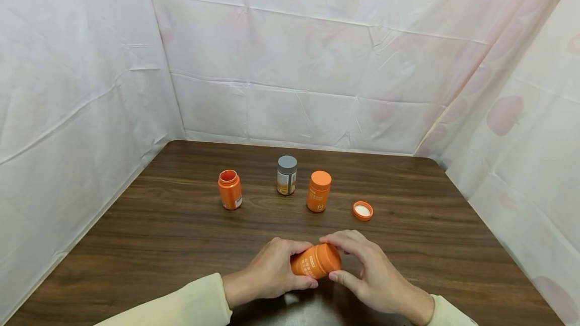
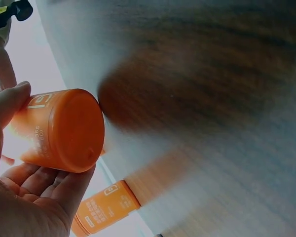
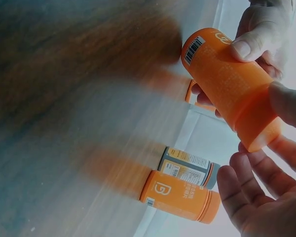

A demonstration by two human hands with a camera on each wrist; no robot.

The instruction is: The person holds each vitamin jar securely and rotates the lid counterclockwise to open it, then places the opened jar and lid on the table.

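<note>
An upright orange bottle (image 1: 318,192), capped, is taken as landmark; it is stood on a dark wood-grain table (image 1: 158,250). A second bottle, the tilted orange bottle (image 1: 305,264), is held on the near side of the landmark, toward the person. Its body is gripped by the left hand (image 1: 272,269), thumb on one side and fingers on the other. Its orange cap (image 1: 329,257), pointed toward the right hand (image 1: 371,270), is pinched between that hand's thumb and fingers. Pale lettering is seen on the body; a barcode is shown in the right wrist view. Whether the base is touched to the table cannot be told.

Just left of the landmark and slightly behind, a grey-capped bottle (image 1: 287,176) is noted, its label partly yellow. Farther left, an uncapped orange bottle (image 1: 231,193) is stood upright, mouth exposed. To the landmark's right and slightly nearer, an orange lid (image 1: 362,211) is laid with its white inside upward. Behind the landmark, a whitish sheet (image 1: 290,49) is hung, creased and faintly pink-printed.
</note>
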